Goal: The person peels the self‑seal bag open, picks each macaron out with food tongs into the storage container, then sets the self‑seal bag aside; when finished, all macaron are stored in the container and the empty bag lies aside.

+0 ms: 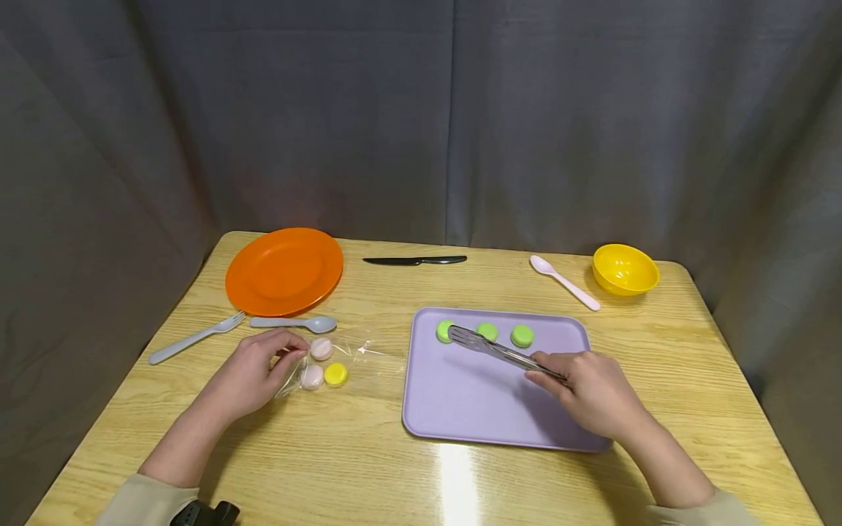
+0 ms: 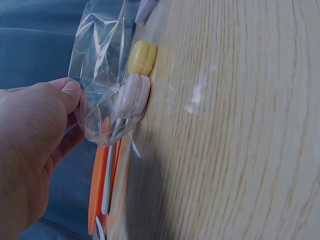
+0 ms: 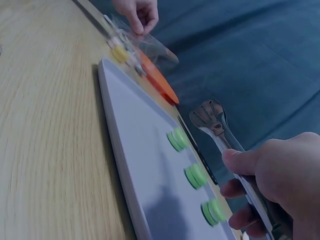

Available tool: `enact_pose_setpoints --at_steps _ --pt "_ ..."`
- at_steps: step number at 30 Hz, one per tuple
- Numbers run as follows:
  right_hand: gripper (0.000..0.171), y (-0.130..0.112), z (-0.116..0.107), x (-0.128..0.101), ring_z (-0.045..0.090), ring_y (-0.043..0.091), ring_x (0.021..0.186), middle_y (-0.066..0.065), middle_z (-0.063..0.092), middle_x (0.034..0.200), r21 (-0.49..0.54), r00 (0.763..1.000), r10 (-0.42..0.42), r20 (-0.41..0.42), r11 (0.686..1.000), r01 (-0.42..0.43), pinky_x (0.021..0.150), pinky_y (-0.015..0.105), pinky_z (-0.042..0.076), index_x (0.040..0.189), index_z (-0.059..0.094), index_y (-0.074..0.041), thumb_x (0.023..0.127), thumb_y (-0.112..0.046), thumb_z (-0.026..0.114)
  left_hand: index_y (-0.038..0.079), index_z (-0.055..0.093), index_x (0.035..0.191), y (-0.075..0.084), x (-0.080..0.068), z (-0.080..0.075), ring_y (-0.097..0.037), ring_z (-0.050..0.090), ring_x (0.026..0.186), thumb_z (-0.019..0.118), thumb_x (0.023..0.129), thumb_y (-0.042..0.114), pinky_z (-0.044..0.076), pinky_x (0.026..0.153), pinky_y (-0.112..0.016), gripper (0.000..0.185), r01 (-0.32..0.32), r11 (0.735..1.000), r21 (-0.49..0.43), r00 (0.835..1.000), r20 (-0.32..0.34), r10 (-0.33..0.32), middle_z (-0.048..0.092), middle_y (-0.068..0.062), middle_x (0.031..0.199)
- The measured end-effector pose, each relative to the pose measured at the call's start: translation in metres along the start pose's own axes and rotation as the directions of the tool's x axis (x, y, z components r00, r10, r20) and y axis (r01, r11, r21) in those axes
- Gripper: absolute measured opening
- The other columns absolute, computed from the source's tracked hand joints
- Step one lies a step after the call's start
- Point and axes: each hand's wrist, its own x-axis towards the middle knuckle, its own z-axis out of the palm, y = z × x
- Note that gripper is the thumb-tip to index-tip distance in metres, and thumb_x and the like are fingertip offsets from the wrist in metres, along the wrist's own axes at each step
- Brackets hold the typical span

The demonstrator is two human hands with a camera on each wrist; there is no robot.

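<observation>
Your right grip is wrapped round the metal tongs, well behind their slotted head, probably so that your fingers stay clear of what lies ahead; nothing shows between the tips. Beneath that grip is the lilac tray, its three green macarons in a row ahead and to the left, apart from the tongs. Your left grip pinches the edge of a clear bag, seemingly to lift the film and keep it steady. Two pink macarons and a yellow one lie just right of that grip, apparently inside the bag. Beyond it on the worktop are a grey spoon and, farther out, an orange plate; a yellow bowl stands beyond your right grip.
</observation>
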Motion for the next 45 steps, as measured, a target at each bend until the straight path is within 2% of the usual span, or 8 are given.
enact_pose_setpoints --at_steps 5,9,12,19,23,27,36,45 --pt "0.02 -0.012 0.007 0.013 0.053 0.0 0.065 -0.01 0.076 0.087 0.025 0.999 -0.035 0.025 0.999 0.035 0.059 0.032 0.047 0.112 0.083 -0.017 0.097 -0.029 0.08 0.01 0.074 0.104 -0.001 0.0 0.001 -0.008 0.061 0.082 0.077 0.097 0.001 0.057 0.071 -0.033 0.012 0.0 1.0 0.003 1.0 -0.002 0.0 0.071 0.006 0.099" --pt "0.01 -0.022 0.015 0.026 0.048 0.002 0.061 -0.02 0.058 0.068 0.032 0.996 -0.061 0.068 0.998 0.059 0.058 0.032 0.043 0.102 0.08 -0.022 0.099 -0.031 0.078 0.01 0.074 0.105 -0.001 0.001 0.002 -0.008 0.061 0.081 0.077 0.097 0.001 0.057 0.07 -0.032 0.012 -0.003 1.0 -0.001 1.0 -0.003 0.003 0.071 0.006 0.099" --pt "0.008 -0.028 0.024 0.035 0.045 0.004 0.061 -0.021 0.049 0.065 0.025 0.993 -0.071 0.095 0.997 0.069 0.056 0.033 0.041 0.097 0.077 -0.026 0.099 -0.033 0.078 0.01 0.074 0.105 -0.001 0.001 0.003 -0.008 0.061 0.081 0.076 0.097 0.001 0.057 0.07 -0.032 0.012 -0.005 1.0 -0.006 1.0 -0.002 0.005 0.071 0.006 0.1" --pt "0.02 -0.042 0.049 0.054 0.048 0.008 0.061 -0.016 0.051 0.068 0.036 0.979 -0.149 0.138 0.989 0.145 0.053 0.034 0.043 0.085 0.065 -0.029 0.098 -0.032 0.079 0.011 0.074 0.104 -0.002 0.001 0.004 -0.009 0.061 0.08 0.077 0.097 0.002 0.056 0.069 -0.031 0.012 -0.004 1.0 -0.027 1.0 0.006 0.005 0.073 0.002 0.099" --pt "0.018 -0.051 0.059 0.064 0.051 0.007 0.063 -0.016 0.058 0.073 0.056 0.969 -0.185 0.166 0.982 0.178 0.054 0.032 0.044 0.087 0.065 -0.027 0.1 -0.032 0.077 0.012 0.074 0.105 -0.003 0.001 0.004 -0.009 0.06 0.08 0.076 0.098 0.003 0.055 0.069 -0.03 0.011 -0.006 1.0 -0.03 1.0 0.005 0.006 0.073 0.001 0.1" --pt "0.012 -0.06 0.065 0.074 0.059 0.006 0.068 -0.014 0.068 0.082 0.066 0.959 -0.204 0.195 0.979 0.195 0.056 0.034 0.049 0.098 0.074 -0.023 0.101 -0.035 0.074 0.012 0.074 0.105 -0.003 0.001 0.004 -0.008 0.06 0.08 0.076 0.097 0.002 0.055 0.069 -0.031 0.013 -0.008 1.0 -0.025 1.0 -0.004 0.007 0.073 0.003 0.1" --pt "0.034 -0.076 0.074 0.091 0.074 0.017 0.091 -0.003 0.079 0.109 0.109 0.941 -0.235 0.244 0.971 0.215 0.071 0.042 0.058 0.125 0.078 -0.014 0.104 -0.04 0.07 0.011 0.074 0.104 -0.001 0.001 0.006 -0.007 0.061 0.081 0.077 0.096 -0.001 0.056 0.069 -0.03 0.015 -0.033 0.999 -0.034 0.999 -0.023 0.032 0.072 0.004 0.101" --pt "0.024 -0.088 0.085 0.101 0.059 0.008 0.072 -0.012 0.067 0.084 0.113 0.919 -0.249 0.304 0.968 0.225 0.056 0.032 0.046 0.103 0.071 -0.02 0.102 -0.044 0.072 0.013 0.073 0.103 -0.001 0.0 0.006 -0.007 0.061 0.081 0.076 0.098 0.004 0.056 0.069 -0.029 0.01 -0.034 0.998 -0.06 0.999 -0.026 0.033 0.072 0.004 0.099"
